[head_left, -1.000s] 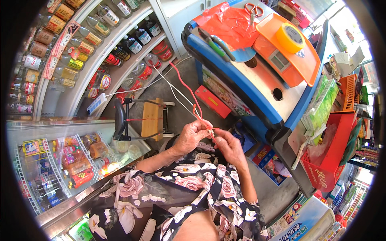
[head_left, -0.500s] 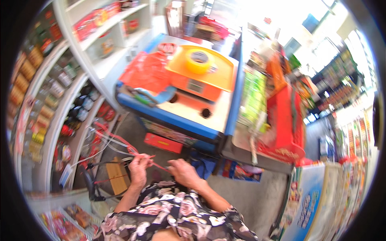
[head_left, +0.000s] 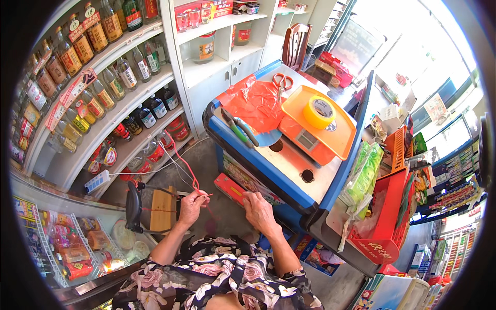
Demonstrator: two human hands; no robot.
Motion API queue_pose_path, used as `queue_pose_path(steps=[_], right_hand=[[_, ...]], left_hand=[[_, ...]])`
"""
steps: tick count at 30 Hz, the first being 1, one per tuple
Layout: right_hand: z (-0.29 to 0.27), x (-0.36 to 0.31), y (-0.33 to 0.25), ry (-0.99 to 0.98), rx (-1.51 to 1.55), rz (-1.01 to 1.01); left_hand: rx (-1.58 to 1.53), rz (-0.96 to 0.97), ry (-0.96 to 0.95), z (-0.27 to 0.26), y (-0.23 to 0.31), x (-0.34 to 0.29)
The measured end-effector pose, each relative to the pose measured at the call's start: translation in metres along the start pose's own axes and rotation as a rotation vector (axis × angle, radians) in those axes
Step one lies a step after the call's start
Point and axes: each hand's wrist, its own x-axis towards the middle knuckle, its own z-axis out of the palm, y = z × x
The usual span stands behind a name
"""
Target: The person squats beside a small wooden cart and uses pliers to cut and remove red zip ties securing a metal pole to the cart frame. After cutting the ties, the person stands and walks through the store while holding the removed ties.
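A pink-red plastic cord [head_left: 182, 157] runs down from the shelf side into my left hand [head_left: 190, 207], which pinches it, a short end sticking out past the fingertips. My right hand [head_left: 261, 213] is held apart to the right, its thumb and fingers pressed together; whatever they hold is too small or hidden to make out. Just beyond the right fingertips a red box [head_left: 227, 187] appears, lower than the table. White cables [head_left: 178, 173] hang close to the cord. Below the left hand is a wooden piece [head_left: 162, 209] beside a black curved part [head_left: 134, 206].
A blue-edged table [head_left: 268, 160] holds an orange scale [head_left: 310, 140] with yellow tape [head_left: 319, 112], red plastic [head_left: 253, 103], scissors [head_left: 281, 85] and green-handled pliers [head_left: 236, 129]. Bottle shelves [head_left: 103, 70] line the left, above a glass case [head_left: 72, 232]. A red basket [head_left: 382, 222] stands right.
The view has turned left, bringing more bottle shelves in. My hands have moved farther apart; the cord stretched between them earlier no longer shows clearly there.
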Motion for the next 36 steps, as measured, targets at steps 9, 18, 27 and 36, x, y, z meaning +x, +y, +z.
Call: queue_pose_path(steps=[9,18,27,36], right_hand=[[0.011,0.045,-0.012,0.036,-0.069,-0.048],[0.025,0.055,-0.014,0.158,-0.219,-0.038],[-0.029,-0.016,0.046,0.514,-0.406,0.228],[-0.133,-0.104,0.148,1.058,-0.627,0.844]], left_hand=[[0.001,-0.153,-0.031,-0.018,-0.019,-0.012],[0.011,-0.165,-0.131,-0.028,-0.039,0.002],[-0.036,-0.221,-0.177,-0.031,-0.049,0.013],[0.059,-0.020,-0.203,0.032,-0.015,0.002]])
